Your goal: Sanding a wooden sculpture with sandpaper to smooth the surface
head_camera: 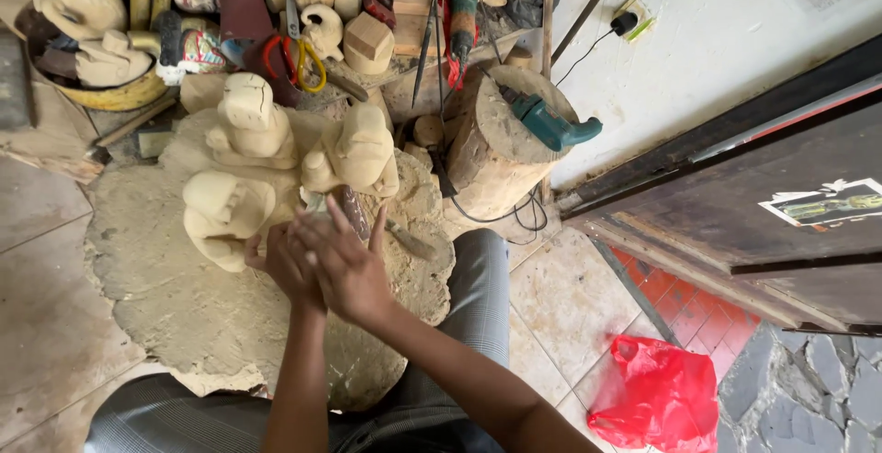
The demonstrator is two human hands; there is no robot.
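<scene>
Looking down from the head cam: pale carved wood figure (266, 164) sits on a rough stump slab (184, 297), w/ the person's knees just below the slab. Both hands meet at the figure's near edge. Left hand (287, 267) is tucked under the right hand (344, 265), fingers spread and overlapping; palms hidden, so can't tell if either actually closes on anything. A dark-handled tool (354, 209) shows just beyond the fingertips, touching or nearly so, prob. a chisel or brush, too blurred to say.

Handling, as a guess: figure looks like solid softwood, stiff, fairly heavy, dry matte surface so not slippery. Thin knobs and rounded lobes on top likely chip; better to take it low at the thick base, both hands.

Right of the figure: log block (496, 154) w/ teal power drill (551, 122) on top. Beyond the figure: cluttered shelf w/ scissors (299, 62). Far right of it, on tiles: red plastic bag (657, 398).
</scene>
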